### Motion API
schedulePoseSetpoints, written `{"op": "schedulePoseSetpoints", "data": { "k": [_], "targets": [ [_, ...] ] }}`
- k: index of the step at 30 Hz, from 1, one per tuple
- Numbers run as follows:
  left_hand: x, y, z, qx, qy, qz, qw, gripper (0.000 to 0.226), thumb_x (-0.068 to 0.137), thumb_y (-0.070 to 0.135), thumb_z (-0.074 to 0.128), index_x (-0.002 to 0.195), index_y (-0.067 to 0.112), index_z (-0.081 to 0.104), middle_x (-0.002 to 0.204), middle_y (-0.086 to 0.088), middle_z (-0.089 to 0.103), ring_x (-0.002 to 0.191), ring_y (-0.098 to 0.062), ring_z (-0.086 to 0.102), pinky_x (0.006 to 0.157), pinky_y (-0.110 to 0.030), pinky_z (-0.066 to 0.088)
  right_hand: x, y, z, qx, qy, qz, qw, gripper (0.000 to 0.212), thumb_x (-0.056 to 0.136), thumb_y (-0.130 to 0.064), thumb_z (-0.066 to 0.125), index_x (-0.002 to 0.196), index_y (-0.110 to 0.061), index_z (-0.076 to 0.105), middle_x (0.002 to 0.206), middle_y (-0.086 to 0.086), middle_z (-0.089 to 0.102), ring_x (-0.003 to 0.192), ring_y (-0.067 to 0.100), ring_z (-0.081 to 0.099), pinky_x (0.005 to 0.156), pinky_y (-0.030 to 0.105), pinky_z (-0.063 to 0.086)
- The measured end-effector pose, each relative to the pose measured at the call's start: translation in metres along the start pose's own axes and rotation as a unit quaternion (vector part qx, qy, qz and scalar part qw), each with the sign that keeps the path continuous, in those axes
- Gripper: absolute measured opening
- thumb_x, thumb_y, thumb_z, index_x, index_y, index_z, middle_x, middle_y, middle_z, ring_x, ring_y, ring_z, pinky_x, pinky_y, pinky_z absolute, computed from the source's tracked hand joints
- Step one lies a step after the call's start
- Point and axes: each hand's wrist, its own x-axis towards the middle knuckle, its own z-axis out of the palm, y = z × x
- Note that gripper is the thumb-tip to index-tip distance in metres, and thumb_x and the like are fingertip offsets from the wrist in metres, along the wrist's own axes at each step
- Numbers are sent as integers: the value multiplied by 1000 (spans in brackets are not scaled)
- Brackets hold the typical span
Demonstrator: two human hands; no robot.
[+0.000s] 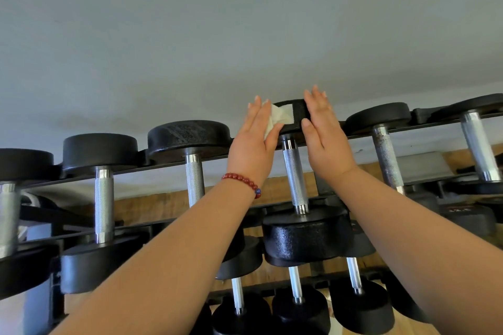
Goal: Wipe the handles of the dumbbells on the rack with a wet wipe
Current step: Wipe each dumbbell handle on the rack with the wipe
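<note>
A black rack (pixel 353 134) carries a row of black dumbbells with knurled steel handles. The middle dumbbell (pixel 306 236) has its handle (pixel 295 177) bare between my two arms. My left hand (pixel 254 144), with a red bead bracelet at the wrist, holds a crumpled white wet wipe (pixel 277 117) between thumb and straight fingers, against the left side of that dumbbell's far head (pixel 298 113). My right hand (pixel 324 130) lies flat with straight fingers on the right side of the same head.
More dumbbells (pixel 190 141) sit left and right on the top tier, and a lower tier (pixel 298 304) holds smaller ones. A pale grey wall rises behind the rack. A wooden floor shows beneath.
</note>
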Motion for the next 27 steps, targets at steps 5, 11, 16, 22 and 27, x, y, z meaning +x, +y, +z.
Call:
{"op": "schedulePoseSetpoints", "data": {
  "k": [5,11,16,22,27],
  "targets": [
    [-21,-8,-5,88,-71,79,990,53,100,11,43,150,10,24,160,-6,15,148,-20,12,119,-30,17,-30,0,-7,-85,-28,11,996,59,103,-24,40,154,-22,10,161,-5,2,145,4,-1,114,22,7],
    [-56,-7,-4,234,-69,170,955,49,91,13,38,138,0,46,144,-20,45,136,-34,40,111,-39,19,-64,8,-19,-158,8,7,987,55,95,-13,55,147,-13,38,152,12,36,139,28,33,111,37,28],
    [-70,16,8,272,-77,165,945,60,85,3,64,141,6,43,148,-13,41,138,-28,37,115,-35,18,-87,25,-41,-235,-25,-37,971,48,91,-13,59,137,-9,50,141,15,50,130,32,46,104,46,41],
    [-84,70,43,267,-65,140,951,58,93,8,56,147,9,34,154,-11,32,143,-26,27,117,-33,13,-110,55,-90,-261,-40,-48,963,47,93,-19,57,139,-13,49,142,11,49,131,29,46,103,45,41],
    [-98,113,85,296,-65,115,946,59,93,10,53,148,10,32,155,-9,29,144,-24,24,114,-33,8,-121,92,-127,-237,-60,-51,968,46,93,-19,56,138,-13,50,140,12,50,128,29,48,102,48,45]
  ]
}}
